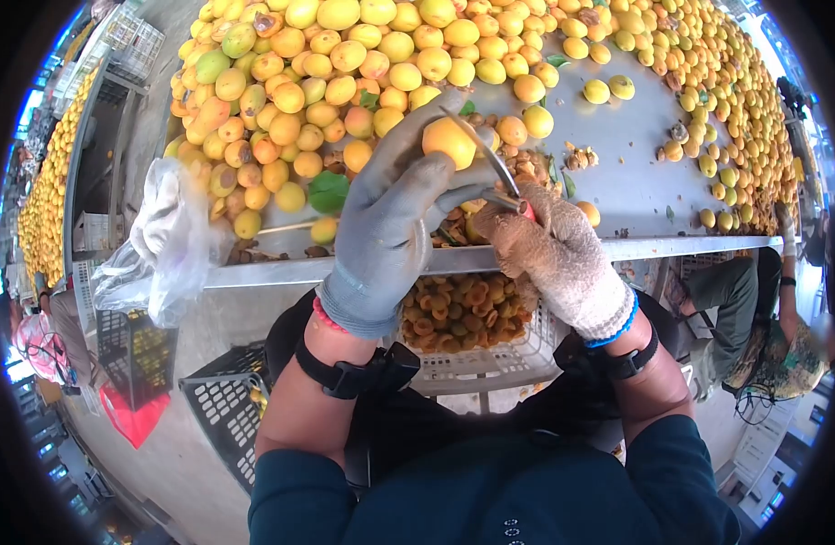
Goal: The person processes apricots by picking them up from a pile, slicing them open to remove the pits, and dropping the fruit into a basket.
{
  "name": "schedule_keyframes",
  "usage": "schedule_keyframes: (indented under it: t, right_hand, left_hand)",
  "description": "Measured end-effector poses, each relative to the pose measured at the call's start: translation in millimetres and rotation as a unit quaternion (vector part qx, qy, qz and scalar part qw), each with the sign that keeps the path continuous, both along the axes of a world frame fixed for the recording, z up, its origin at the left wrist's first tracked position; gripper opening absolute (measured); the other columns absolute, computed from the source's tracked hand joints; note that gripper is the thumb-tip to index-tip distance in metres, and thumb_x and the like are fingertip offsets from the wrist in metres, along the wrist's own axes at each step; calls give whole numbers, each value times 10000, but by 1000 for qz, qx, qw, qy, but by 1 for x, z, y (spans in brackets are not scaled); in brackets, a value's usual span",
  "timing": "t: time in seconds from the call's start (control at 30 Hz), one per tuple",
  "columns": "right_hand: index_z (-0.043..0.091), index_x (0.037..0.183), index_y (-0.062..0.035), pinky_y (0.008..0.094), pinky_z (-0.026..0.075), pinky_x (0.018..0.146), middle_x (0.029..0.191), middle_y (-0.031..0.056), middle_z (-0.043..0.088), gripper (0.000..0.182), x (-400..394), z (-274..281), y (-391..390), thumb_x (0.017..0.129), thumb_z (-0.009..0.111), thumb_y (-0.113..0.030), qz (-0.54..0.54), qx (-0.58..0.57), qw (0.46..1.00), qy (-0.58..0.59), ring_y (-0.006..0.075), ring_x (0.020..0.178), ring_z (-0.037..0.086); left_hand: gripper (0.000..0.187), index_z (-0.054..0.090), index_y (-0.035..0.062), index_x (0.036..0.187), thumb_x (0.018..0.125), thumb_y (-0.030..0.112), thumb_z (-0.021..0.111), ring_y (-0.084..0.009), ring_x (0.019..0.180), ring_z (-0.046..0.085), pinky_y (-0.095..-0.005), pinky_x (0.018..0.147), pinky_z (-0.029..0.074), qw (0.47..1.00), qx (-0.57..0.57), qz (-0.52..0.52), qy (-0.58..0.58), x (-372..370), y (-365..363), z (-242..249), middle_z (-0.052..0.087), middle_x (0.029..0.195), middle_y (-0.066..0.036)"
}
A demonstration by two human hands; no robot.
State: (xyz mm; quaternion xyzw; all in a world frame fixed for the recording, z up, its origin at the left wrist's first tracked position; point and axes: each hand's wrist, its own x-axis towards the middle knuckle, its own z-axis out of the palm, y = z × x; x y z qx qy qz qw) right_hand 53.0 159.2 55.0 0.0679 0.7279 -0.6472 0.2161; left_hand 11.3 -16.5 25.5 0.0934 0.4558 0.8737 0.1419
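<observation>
An orange-yellow apricot (pixel 446 143) sits between the thumb and fingers of my left hand (pixel 374 234), which wears a grey coated glove. My right hand (pixel 559 243), in a stained white knit glove, is closed around the handle of a curved knife (pixel 497 165). The blade points up and to the left, its tip right at the apricot's upper edge. Behind the knife lie brown scraps (pixel 532 171) on the metal table (pixel 628 127). Below the table edge, a white plastic basket (pixel 546 349) holds many halved apricots (pixel 467 311).
Whole apricots (pixel 340 59) are heaped across the far left of the table, with more (pixel 745 100) at the right. A clear plastic bag with white cloth (pixel 159 236) hangs over the left edge. A black crate (pixel 225 400) stands at lower left; another person (pixel 754 309) sits at right.
</observation>
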Motion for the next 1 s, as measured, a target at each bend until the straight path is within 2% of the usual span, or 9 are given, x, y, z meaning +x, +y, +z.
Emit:
schedule_keyframes:
  t: [0.1,0.17,0.4,0.5,0.6,0.7,0.8,0.9,1.0]
  right_hand:
    - [635,957,-19,281,444,626,742,2,559,179,1,2,1,948,655,-197,-5,-9,1000,-3,78,711,508]
    - [633,947,-16,283,447,625,742,11,572,178,2,-1,0,945,658,-192,9,9,999,41,85,713,527]
    - [634,968,-8,312,468,641,751,72,611,200,3,1,3,943,654,-205,16,11,999,46,143,703,581]
    - [637,1003,-10,321,473,643,753,85,615,202,2,-2,3,938,652,-201,38,48,994,88,158,701,590]
    - [635,1030,-9,322,476,647,759,93,624,210,2,-2,2,936,649,-197,45,52,993,98,165,703,600]
    - [625,1059,1,317,480,656,768,90,631,234,2,1,3,938,648,-198,53,51,993,88,158,710,603]
    - [614,1118,20,302,480,665,789,69,634,289,2,5,4,940,653,-204,50,37,996,59,133,730,597]
    - [605,1167,20,264,458,667,815,15,607,329,5,0,4,954,648,-227,36,-20,998,45,90,751,556]
    - [611,1177,-10,212,419,659,831,-42,549,329,8,2,0,975,629,-269,23,-40,998,40,43,752,494]
  left_hand:
    - [512,337,-59,1477,1021,132,470,-251,1185,604,-381,1039,486,999,-25,-13,-24,1,-4,-3,584,1285,-150]
    - [512,345,-63,1473,1025,146,478,-218,1180,600,-361,1038,480,1000,-14,-10,-20,1,-2,-5,592,1276,-135]
    - [479,425,-78,1430,1010,133,512,-130,1133,585,-289,1012,458,997,-55,-13,52,2,-4,2,594,1286,-107]
    - [511,395,-91,1433,1036,228,433,-268,1136,636,-392,947,526,986,-149,5,73,1,-6,6,606,1260,-211]
    - [498,438,-96,1396,1032,243,446,-258,1089,652,-390,948,528,977,-194,-19,85,-2,-11,5,628,1209,-191]
    - [407,558,-75,1307,993,182,582,-125,1036,611,-279,945,476,996,-85,-11,6,0,-8,4,638,1184,-91]
    - [436,536,-68,1337,1007,214,576,-135,1048,623,-293,941,491,995,-102,-2,23,-1,-10,-6,636,1186,-93]
    - [529,467,-72,1374,1055,349,431,-234,1030,656,-390,892,537,995,-90,23,26,3,2,3,577,1311,-184]
    - [522,436,-69,1399,1050,318,414,-246,1069,643,-404,910,532,998,-49,-11,28,0,0,2,533,1376,-181]
